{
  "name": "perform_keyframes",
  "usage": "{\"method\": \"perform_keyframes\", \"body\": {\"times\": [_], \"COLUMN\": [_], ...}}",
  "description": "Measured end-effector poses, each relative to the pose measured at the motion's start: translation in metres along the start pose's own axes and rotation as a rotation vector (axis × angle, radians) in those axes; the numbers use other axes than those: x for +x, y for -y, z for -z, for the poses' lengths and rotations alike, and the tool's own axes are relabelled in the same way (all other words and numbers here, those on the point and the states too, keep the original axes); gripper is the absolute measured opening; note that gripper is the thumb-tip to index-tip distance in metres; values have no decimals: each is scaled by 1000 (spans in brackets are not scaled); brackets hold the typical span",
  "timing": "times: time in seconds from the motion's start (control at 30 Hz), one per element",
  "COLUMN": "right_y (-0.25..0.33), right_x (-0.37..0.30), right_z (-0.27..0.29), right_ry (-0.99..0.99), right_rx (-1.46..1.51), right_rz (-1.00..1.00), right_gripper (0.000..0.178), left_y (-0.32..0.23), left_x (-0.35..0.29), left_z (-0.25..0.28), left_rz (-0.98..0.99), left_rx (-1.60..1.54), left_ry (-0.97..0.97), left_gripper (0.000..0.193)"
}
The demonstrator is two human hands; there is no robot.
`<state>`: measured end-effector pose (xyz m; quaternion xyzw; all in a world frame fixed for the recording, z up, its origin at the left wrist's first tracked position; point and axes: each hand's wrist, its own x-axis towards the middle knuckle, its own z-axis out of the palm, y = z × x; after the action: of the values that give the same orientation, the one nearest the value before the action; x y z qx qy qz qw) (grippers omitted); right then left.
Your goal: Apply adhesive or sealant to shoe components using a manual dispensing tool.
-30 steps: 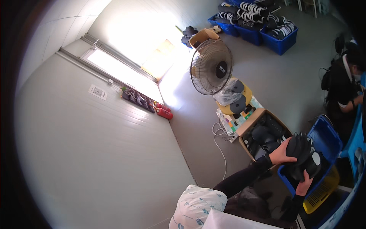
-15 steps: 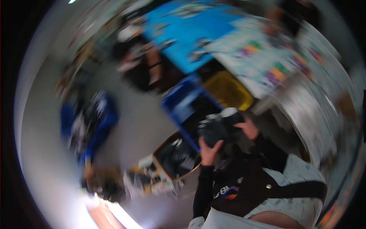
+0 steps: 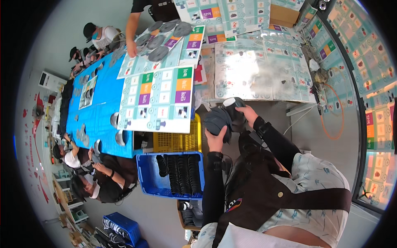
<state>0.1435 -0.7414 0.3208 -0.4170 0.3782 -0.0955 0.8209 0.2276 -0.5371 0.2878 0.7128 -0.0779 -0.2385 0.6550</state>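
Note:
My left hand (image 3: 216,139) is closed around the lower left side of a stack of dark grey curved pieces (image 3: 216,120). My right hand (image 3: 248,115) grips the right side of the bundle, at a black piece (image 3: 237,118) with a white oval face on top. The pieces look thin and nested together; their exact kind does not show. Both hands hold the bundle in front of my body, off the near edge of the poster-covered table (image 3: 264,97). The fingers under the bundle are hidden.
A blue crate (image 3: 142,173) with rows of black pieces stands left of me, beside a yellow crate (image 3: 178,142). Co-workers sit along the blue table (image 3: 99,120); another person's hand (image 3: 132,48) touches grey pieces on a poster board. An orange hose (image 3: 343,120) hangs at right.
My view has swung round, so the poster-covered table now lies ahead and the blue table at left. Both hands still hold the dark bundle, which shows sharper than before.

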Motion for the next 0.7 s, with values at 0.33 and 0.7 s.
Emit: {"method": "perform_keyframes", "body": {"times": [0.33,0.7], "right_y": [80,117], "right_x": [299,466], "right_z": [-2,-18], "right_ry": [94,-41], "right_rx": [-61,-702], "right_rz": [-59,350], "right_gripper": [44,54], "left_y": [8,10], "left_x": [217,275], "left_z": [-103,-113], "left_rz": [152,157], "left_rx": [6,220], "left_ry": [-221,-318], "left_gripper": [95,112]}}
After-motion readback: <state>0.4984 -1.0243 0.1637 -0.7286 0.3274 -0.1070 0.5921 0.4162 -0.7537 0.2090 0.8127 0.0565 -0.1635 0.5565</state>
